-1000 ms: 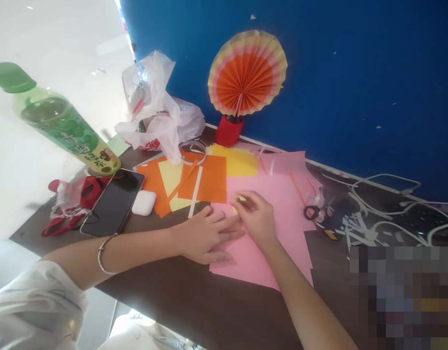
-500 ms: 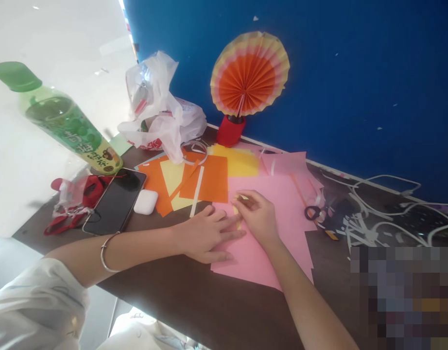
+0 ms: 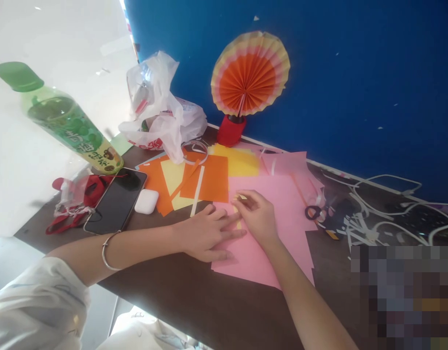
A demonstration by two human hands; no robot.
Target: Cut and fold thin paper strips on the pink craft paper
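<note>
A stack of pink paper (image 3: 255, 265) lies on the dark table, with a narrow yellow paper strip (image 3: 239, 224) on top of it. My left hand (image 3: 208, 235) rests flat, fingers spread over the pink sheet, two of them across the strip. Thumb and fingertips of my right hand (image 3: 259, 217) pinch the strip's far end, which looks folded over; the fingers partly hide it. Left of the stack are orange paper sheets (image 3: 213, 182) with a pale paper strip (image 3: 197, 191) across them.
A pleated paper fan (image 3: 248, 70) stands in a red holder (image 3: 231, 132) by the blue wall. Leftward are a drink bottle (image 3: 74, 124), plastic bag (image 3: 165, 112), phone (image 3: 116, 200) and white case (image 3: 146, 201). Scissors (image 3: 313, 212), paper scraps and white cables (image 3: 384, 187) lie right.
Both hands stay in nearly the same place. The folded end of the yellow strip shows slightly differently between my right fingertips; the view has shifted a little.
</note>
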